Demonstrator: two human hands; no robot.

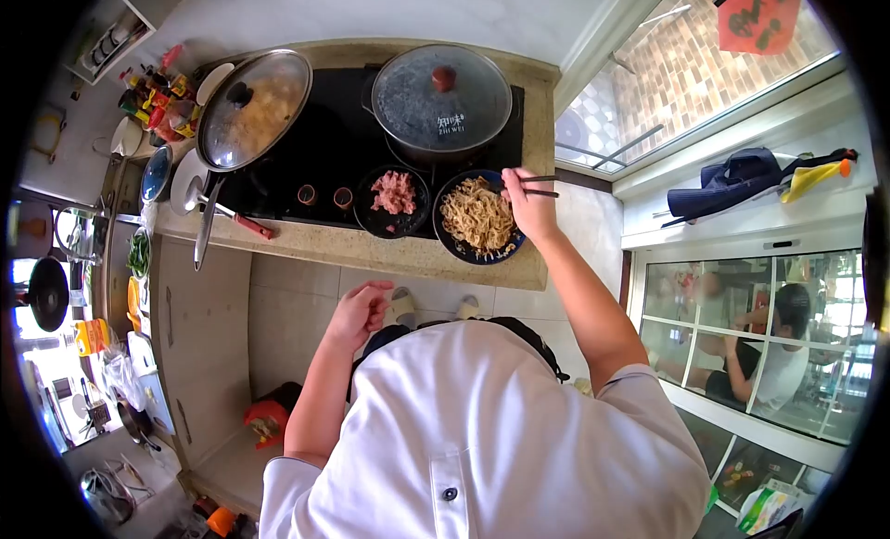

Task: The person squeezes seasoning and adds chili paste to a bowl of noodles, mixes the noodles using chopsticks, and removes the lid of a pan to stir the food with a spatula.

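Observation:
My right hand (527,203) is closed on a pair of dark chopsticks (541,178) at the right rim of a dark plate of noodles (478,216). My left hand (360,314) is in front of the counter edge, its index finger stretched out and the other fingers curled, touching nothing that I can see. Left of the noodles, a black dish holds raw pink meat (393,194). Two small brown cups (307,195) stand left of the meat. Behind the plates sits a large pot with a glass lid (442,101).
A lidded pan (255,110) with a long handle is at the back left. A red-handled utensil (250,226) lies by a white plate. Bottles (158,99) crowd the left corner. Behind glass at the right, a person (774,354) is visible.

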